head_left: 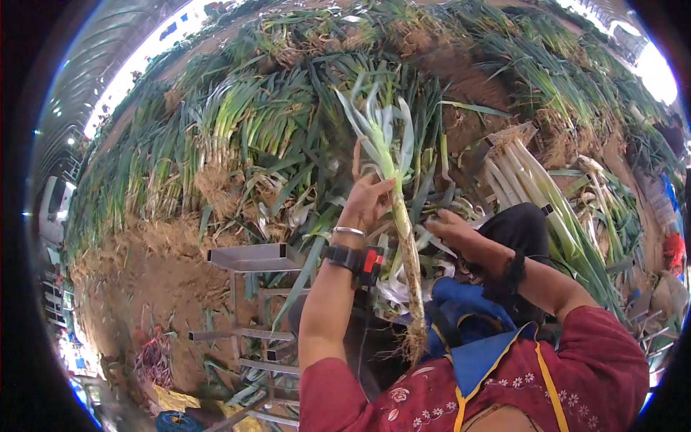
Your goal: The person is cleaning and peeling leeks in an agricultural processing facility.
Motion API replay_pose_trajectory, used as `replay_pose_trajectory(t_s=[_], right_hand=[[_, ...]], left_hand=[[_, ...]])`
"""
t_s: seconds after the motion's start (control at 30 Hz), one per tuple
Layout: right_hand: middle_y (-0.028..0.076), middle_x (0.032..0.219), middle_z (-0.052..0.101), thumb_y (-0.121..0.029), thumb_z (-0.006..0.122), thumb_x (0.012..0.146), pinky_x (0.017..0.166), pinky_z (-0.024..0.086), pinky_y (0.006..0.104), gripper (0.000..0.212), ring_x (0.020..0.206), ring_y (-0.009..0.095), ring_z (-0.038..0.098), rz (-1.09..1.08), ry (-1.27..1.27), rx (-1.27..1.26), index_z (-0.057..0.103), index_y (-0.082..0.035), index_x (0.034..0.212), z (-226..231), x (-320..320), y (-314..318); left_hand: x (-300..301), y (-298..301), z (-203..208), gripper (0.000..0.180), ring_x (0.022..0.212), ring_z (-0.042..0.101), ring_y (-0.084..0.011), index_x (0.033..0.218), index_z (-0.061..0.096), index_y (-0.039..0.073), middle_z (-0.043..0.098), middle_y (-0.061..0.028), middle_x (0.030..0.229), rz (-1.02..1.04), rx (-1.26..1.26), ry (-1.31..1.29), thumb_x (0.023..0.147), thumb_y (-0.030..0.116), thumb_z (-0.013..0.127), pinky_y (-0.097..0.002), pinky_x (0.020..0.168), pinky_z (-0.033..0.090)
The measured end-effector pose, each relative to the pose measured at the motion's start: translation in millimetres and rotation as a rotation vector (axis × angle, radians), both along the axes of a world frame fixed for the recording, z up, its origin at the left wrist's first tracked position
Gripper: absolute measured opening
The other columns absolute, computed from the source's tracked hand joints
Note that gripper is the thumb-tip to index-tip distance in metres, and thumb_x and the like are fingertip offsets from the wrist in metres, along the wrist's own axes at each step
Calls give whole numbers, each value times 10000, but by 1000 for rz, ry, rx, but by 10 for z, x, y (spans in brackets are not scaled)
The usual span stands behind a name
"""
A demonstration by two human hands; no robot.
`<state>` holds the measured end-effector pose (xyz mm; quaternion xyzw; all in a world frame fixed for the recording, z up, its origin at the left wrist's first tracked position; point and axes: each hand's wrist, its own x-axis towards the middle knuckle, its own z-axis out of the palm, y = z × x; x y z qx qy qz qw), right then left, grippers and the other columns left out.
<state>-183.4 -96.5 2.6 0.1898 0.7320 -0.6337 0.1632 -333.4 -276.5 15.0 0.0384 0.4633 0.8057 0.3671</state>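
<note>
A leek (408, 245) hangs in front of me, its fanned green leaves at the top and its root tuft down by my lap. My left hand (371, 198) is closed around it just below the leaves. My right hand (452, 229), to the right of the stalk, has its fingers curled in and apart from the stalk; anything inside them is hidden. Stripped leaves (421, 252) lie behind and beneath the leek. Beside my right knee rests a bundle of cleaned leeks (529, 180) with white stalks and trimmed roots.
Piles of unpeeled leeks (252, 115) cover the ground ahead and to the left; another heap (554, 86) lies at the far right. A metal frame (252, 259) stands left of my legs. Pinkish-red strings (155, 360) and a yellow sheet (176, 399) lie at the lower left.
</note>
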Motion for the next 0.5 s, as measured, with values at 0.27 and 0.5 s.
replay_pose_trajectory(t_s=[0.27, 0.5], right_hand=[[27, 878, 578, -178, 567, 886, 665, 477, 282, 269, 758, 137, 574, 49, -9, -677, 529, -31, 1109, 526, -216, -653], [29, 798, 534, -202, 542, 902, 588, 445, 287, 254, 677, 128, 527, 74, 92, -859, 515, -23, 1080, 546, -263, -823]], left_hand=[[-17, -246, 344, 343, 866, 595, -142, 1120, 515, 17, 596, -41, 1002, 225, -100, 329, 810, 47, 660, -289, 726, 512], [-40, -498, 519, 392, 797, 591, -131, 1085, 502, 8, 607, -70, 977, 453, -51, 509, 756, 50, 711, -258, 689, 485]])
